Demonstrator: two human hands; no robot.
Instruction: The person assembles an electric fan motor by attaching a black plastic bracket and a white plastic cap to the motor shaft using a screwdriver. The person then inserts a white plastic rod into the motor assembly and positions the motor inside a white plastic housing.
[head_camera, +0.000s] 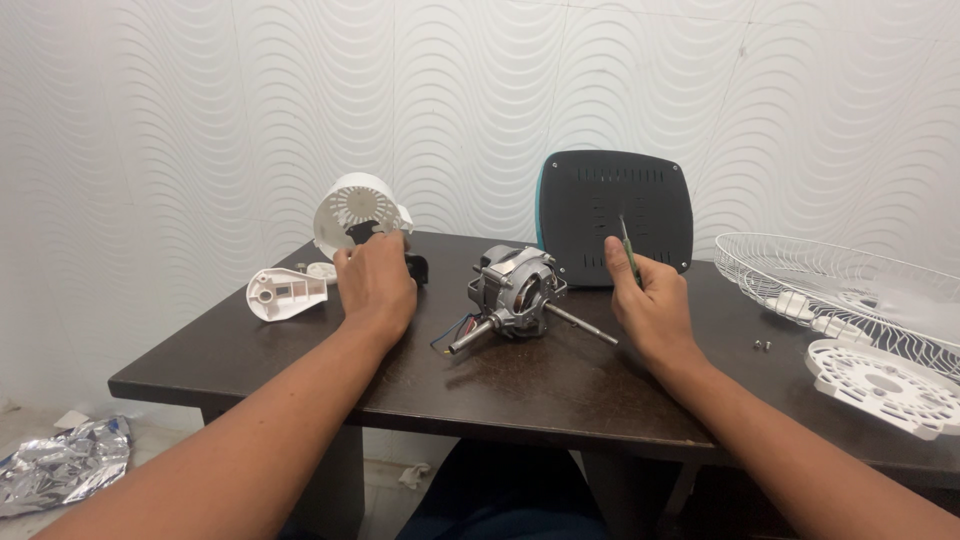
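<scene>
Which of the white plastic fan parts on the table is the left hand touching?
The round white housing at the back left, tipped with its vented end facing the camera; the left hand rests against it. The small bracket and the flat round plate lie untouched.

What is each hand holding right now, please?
Left hand: closed on the white fan motor cover.
Right hand: closed on a thin green-handled screwdriver.

Bright, even light (edges bowed)
</scene>
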